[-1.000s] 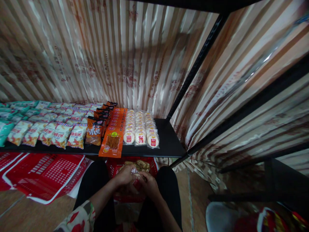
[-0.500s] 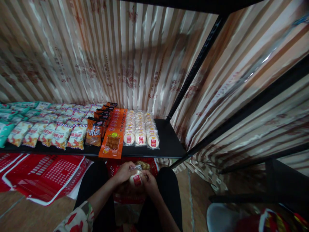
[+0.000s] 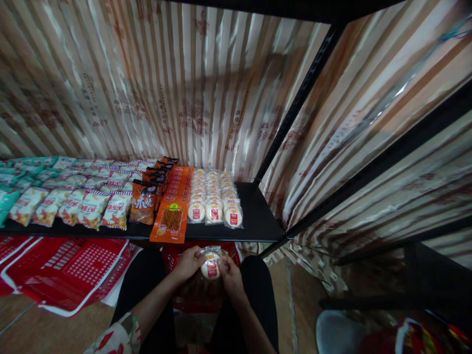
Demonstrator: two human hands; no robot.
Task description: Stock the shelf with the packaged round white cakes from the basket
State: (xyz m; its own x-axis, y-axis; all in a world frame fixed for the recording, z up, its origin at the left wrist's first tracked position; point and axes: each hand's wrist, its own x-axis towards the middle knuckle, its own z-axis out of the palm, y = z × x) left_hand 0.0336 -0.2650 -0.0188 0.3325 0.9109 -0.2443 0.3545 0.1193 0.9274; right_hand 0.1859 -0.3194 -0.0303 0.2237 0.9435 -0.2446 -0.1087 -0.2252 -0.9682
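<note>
Between my knees, my left hand point(image 3: 189, 265) and my right hand point(image 3: 229, 273) pinch opposite edges of a packaged rice cracker point(image 3: 211, 266). It is round and white, in clear wrap with a red label facing up. Below the hands is a red basket point(image 3: 170, 256), its contents mostly hidden. Just beyond, on the black shelf point(image 3: 256, 216), similar wrapped crackers point(image 3: 214, 212) lie in three overlapping columns. An orange packet of brown sticks point(image 3: 170, 219) lies left of them, its lower end jutting over the shelf's front edge.
Orange-and-black snack bags point(image 3: 142, 202), white snack bags point(image 3: 92, 209) and green bags point(image 3: 7, 199) fill the shelf leftward. A red basket with a white handle point(image 3: 70, 275) sits on the floor at left. Black posts point(image 3: 302, 98) and striped curtains point(image 3: 206, 88) enclose the shelf.
The cracker between my hands has been raised slightly and turned, so its face and label now show more fully. Both hands keep hold of it.
</note>
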